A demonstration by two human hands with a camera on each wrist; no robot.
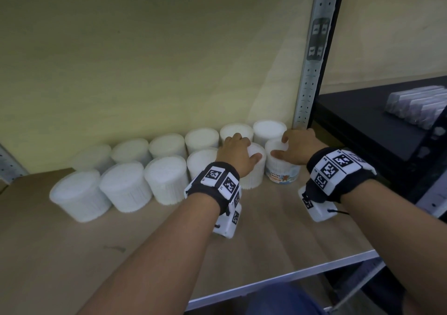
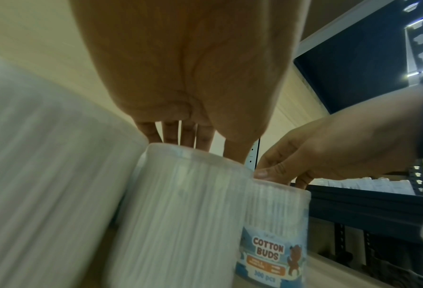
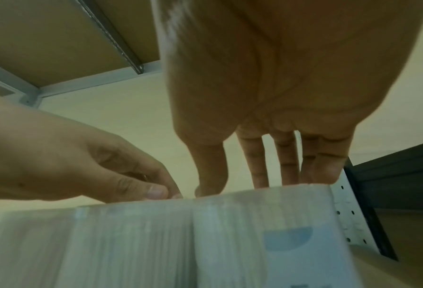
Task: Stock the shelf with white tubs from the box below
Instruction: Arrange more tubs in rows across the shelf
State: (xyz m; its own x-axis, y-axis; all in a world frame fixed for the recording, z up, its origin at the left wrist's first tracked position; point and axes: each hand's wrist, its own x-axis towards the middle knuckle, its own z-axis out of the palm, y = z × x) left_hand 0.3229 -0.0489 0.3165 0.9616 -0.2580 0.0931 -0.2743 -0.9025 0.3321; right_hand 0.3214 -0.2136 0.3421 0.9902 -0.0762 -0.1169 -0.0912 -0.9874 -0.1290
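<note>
Two rows of white tubs (image 1: 167, 179) stand at the back of the wooden shelf (image 1: 121, 247). My left hand (image 1: 246, 146) grips the lid of a front-row tub (image 1: 254, 179) from above, fingers curled over its far rim and thumb on the near side. In the left wrist view that left hand (image 2: 193, 140) sits atop the same tub (image 2: 181, 204). My right hand (image 1: 280, 145) grips, the same way, the rightmost front tub (image 1: 283, 173), which shows a "Cotton Buds" label (image 2: 269, 251). The right wrist view shows the right hand (image 3: 255, 175) on this tub (image 3: 267, 233). Both tubs stand on the board, touching.
A grey perforated upright (image 1: 312, 60) stands just right of the tubs. Beyond it a black shelf (image 1: 362, 126) carries wrapped packs (image 1: 416, 106). The beige back wall (image 1: 145, 60) is right behind the rear row. Bare board lies in front of the tubs, up to the white front edge (image 1: 290, 276).
</note>
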